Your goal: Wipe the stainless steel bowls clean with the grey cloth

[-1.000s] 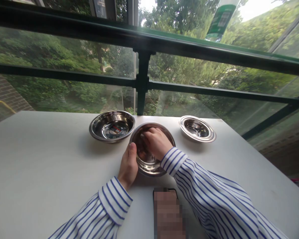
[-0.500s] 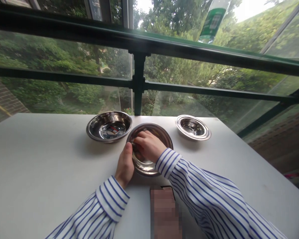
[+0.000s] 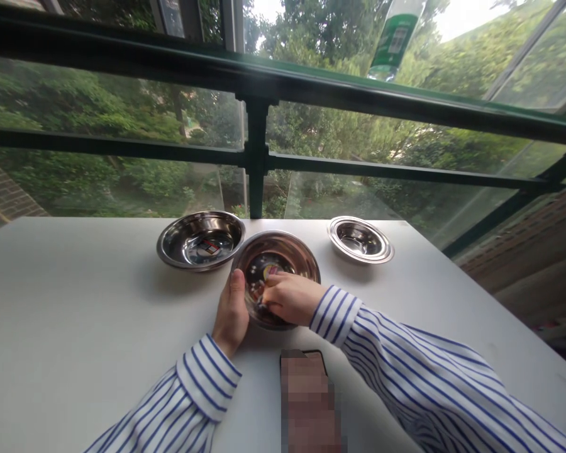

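A shiny metal bowl (image 3: 302, 255) sits in the middle of the white table, tilted a little toward me. My left hand (image 3: 233, 311) grips its left side, thumb over the rim and fingers hidden along the outside. My right hand (image 3: 292, 297) reaches down inside, its fingers curled together near the lower left of the bottom. Whatever those fingers may hold is hidden or too small to make out. Beyond the right fingertips, a small yellow and red sticker (image 3: 271, 270) shows on the bowl's bottom.
A wider metal basin (image 3: 179, 248) with a label inside stands close at the left. Another metal bowl (image 3: 361, 240) is at the back right. A phone (image 3: 306, 402), partly blurred, lies near me. Behind the table (image 3: 99, 327) run green railings (image 3: 170, 69), with a bottle (image 3: 392, 44) on top.
My right hand has moved from the bowl's upper left down toward its lower middle, uncovering the sticker. My left hand keeps its hold on the bowl's side. The view has shifted slightly.
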`<state>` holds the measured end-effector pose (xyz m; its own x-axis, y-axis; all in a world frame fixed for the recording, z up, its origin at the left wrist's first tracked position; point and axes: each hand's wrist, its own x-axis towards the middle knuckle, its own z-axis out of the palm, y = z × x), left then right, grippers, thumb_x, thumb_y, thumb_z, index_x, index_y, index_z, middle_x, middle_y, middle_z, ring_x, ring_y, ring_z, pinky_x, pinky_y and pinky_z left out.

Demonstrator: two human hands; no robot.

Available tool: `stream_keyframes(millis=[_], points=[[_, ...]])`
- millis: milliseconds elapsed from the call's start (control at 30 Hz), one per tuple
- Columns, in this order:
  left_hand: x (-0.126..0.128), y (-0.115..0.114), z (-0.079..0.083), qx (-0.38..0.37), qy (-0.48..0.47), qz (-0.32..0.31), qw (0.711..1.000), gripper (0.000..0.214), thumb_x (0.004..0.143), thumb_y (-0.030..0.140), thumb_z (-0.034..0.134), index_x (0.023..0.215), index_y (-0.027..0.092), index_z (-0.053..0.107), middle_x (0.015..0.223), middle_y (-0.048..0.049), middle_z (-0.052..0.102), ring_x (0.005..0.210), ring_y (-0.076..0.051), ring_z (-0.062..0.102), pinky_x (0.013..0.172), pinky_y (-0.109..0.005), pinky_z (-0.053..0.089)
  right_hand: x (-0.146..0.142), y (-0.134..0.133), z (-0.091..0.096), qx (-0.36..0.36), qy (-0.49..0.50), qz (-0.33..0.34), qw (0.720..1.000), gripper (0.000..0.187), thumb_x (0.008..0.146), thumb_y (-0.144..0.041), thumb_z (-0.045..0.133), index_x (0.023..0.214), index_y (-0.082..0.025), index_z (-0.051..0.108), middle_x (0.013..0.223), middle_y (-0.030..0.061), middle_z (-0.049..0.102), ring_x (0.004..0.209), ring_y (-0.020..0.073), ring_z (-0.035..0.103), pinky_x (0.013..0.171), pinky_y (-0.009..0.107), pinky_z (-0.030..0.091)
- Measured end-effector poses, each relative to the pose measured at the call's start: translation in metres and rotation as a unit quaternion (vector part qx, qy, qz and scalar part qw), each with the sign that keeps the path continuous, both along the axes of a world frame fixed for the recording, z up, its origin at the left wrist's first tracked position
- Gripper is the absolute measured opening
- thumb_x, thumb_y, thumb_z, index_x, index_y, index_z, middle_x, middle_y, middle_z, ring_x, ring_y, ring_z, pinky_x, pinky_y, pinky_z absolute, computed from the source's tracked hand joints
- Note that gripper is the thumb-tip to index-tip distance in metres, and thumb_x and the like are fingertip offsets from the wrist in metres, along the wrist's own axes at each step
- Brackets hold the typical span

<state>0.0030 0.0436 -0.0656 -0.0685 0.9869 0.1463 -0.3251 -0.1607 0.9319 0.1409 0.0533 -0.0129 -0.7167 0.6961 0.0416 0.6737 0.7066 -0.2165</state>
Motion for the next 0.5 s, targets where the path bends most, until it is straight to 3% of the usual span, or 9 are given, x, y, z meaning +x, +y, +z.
stream_keyframes(millis=[167, 333, 433, 500], points=[[0.002, -0.001, 0.004, 0.004, 0.014, -0.018, 1.0, 0.054, 0.085, 0.054, 0.04, 0.116, 0.013, 0.059, 0.116, -0.0095, 0.064, 0.117, -0.026, 0.051, 0.1, -0.038, 0.038, 0.014, -0.005, -0.003, -0.019, -0.01, -0.042, 0.999, 0.012, 0.078, -0.016, 0.057, 0.074, -0.015, 0.068, 0.08, 0.0059, 0.062, 0.075, 0.0165, 0.057, 0.069, 0.025, 0.04], [-0.007, 0.002, 0.0, -0.008, 0.053, -0.042, 0.998, 0.057, 0.085, 0.057, 0.036, 0.115, 0.013, 0.059, 0.119, -0.0105, 0.062, 0.119, -0.026, 0.049, 0.103, -0.037, 0.034, -0.028, 0.001, -0.006, 0.003, 0.039, -0.146, 0.988, 0.018, 0.087, -0.025, 0.048, 0.087, -0.015, 0.064, 0.086, 0.0072, 0.062, 0.079, 0.0164, 0.058, 0.067, 0.025, 0.039], [-0.012, 0.002, -0.003, 0.002, 0.086, -0.016, 0.996, 0.057, 0.084, 0.059, 0.037, 0.109, 0.014, 0.061, 0.116, -0.0109, 0.063, 0.116, -0.026, 0.052, 0.102, -0.038, 0.035, -0.048, -0.001, -0.006, 0.009, 0.06, -0.203, 0.977, 0.027, 0.093, -0.025, 0.036, 0.091, -0.013, 0.059, 0.084, 0.0073, 0.062, 0.075, 0.0152, 0.057, 0.063, 0.024, 0.039], [-0.013, 0.002, -0.004, 0.011, 0.113, 0.009, 0.993, 0.057, 0.083, 0.06, 0.037, 0.106, 0.014, 0.062, 0.112, -0.0108, 0.064, 0.112, -0.026, 0.054, 0.102, -0.039, 0.035, -0.047, -0.009, -0.006, 0.009, 0.066, -0.199, 0.978, 0.027, 0.094, -0.026, 0.034, 0.091, -0.014, 0.058, 0.085, 0.0061, 0.062, 0.076, 0.0138, 0.057, 0.064, 0.023, 0.039]])
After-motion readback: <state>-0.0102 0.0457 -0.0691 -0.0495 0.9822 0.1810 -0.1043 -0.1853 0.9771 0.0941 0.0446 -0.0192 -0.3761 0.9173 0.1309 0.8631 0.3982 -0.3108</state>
